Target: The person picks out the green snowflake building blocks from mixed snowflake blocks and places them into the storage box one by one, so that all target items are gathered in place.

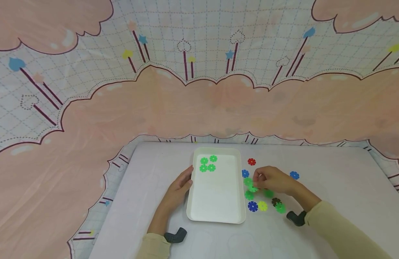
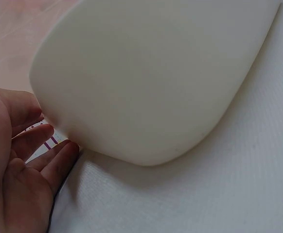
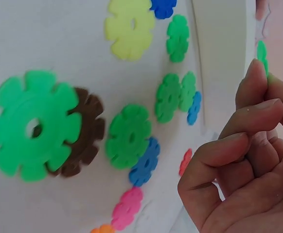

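My right hand (image 1: 273, 180) pinches a green notched plastic disc (image 3: 262, 54) between thumb and fingertips, seen edge-on in the right wrist view. It is raised above other loose discs just right of a white tray (image 1: 218, 198). My left hand (image 1: 178, 189) rests its fingertips against the tray's left side. In the left wrist view, fingers (image 2: 63, 160) touch the tray's outer wall (image 2: 141, 97). Several green discs (image 1: 211, 167) lie close together in the tray's far left corner. A green disc (image 3: 34, 126) overlaps a brown disc (image 3: 88, 131) on the table.
Around the right hand lie a yellow disc (image 1: 262, 206), a dark blue disc (image 1: 252, 206), a red disc (image 1: 252, 162) and a blue disc (image 1: 294, 175). Pink (image 3: 127, 208) and orange (image 3: 102, 228) discs show in the right wrist view. A patterned cloth (image 1: 218, 108) hangs behind the table.
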A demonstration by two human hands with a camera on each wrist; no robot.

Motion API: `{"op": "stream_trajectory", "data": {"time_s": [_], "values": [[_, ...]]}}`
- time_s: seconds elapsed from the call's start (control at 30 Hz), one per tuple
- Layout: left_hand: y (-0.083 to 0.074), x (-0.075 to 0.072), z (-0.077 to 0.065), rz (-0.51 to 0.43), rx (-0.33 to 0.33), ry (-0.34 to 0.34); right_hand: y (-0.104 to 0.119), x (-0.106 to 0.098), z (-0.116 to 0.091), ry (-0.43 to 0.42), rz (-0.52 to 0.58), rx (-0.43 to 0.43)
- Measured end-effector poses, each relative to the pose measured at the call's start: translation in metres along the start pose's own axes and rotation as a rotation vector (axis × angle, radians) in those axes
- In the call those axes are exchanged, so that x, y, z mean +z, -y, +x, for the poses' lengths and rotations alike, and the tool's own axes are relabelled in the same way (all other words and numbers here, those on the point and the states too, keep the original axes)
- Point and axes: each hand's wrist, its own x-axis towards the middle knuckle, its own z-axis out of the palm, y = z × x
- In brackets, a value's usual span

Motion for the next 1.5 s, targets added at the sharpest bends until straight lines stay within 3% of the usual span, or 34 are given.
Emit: {"op": "stream_trajectory", "data": {"time_s": [0.63,0.93,1.2,1.5], "values": [[0.000,-0.001,0.000,-0.018,0.020,0.016,0.029,0.020,0.027,0.023,0.066,-0.076],[0.002,-0.001,0.001,-0.004,0.024,0.011,0.056,0.038,0.038,-0.009,0.170,0.089],[0.000,-0.001,0.000,-0.003,0.011,0.008,0.072,0.055,0.055,-0.075,0.188,0.136],[0.000,-0.001,0.001,-0.007,0.011,0.016,0.081,0.067,0.071,-0.084,0.267,0.199]]}}
